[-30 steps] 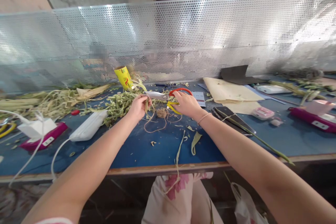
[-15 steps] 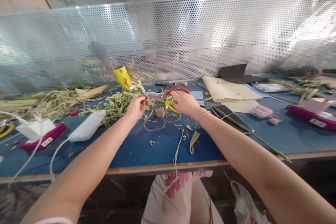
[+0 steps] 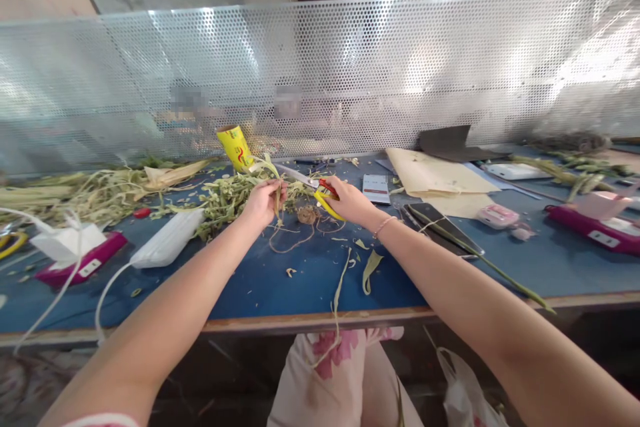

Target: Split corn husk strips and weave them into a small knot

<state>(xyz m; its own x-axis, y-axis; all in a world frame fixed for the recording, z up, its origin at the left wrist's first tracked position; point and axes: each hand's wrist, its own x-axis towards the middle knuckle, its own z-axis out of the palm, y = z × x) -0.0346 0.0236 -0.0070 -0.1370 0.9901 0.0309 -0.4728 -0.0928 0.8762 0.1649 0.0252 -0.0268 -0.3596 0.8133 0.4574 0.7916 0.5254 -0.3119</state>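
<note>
Pinched between the fingers of my left hand (image 3: 265, 203) is a small bundle of pale green plant strips (image 3: 278, 199), its ends sticking out above and below. My right hand (image 3: 350, 201) grips scissors (image 3: 327, 197) with red and yellow handles. Their blades (image 3: 295, 175) point left, just above and beside the bundle. A small ball of brown twine (image 3: 307, 215) lies on the blue table between my hands, and a loose loop of it curves toward me. Green plant clippings (image 3: 220, 203) are heaped beside my left hand.
A yellow can (image 3: 235, 147) stands behind the clippings. Purple power strips (image 3: 83, 260) lie at the left and right, a white power adapter (image 3: 167, 238) nearer. At right are a dark phone (image 3: 443, 230), brown paper (image 3: 435, 173) and a pink case (image 3: 499, 215). A perforated metal screen (image 3: 320, 73) closes the back.
The scissors have closed and tilted, their handles lower and their blades slanting up to the left. My right hand has moved slightly left and down. The twine near my left hand has shifted.
</note>
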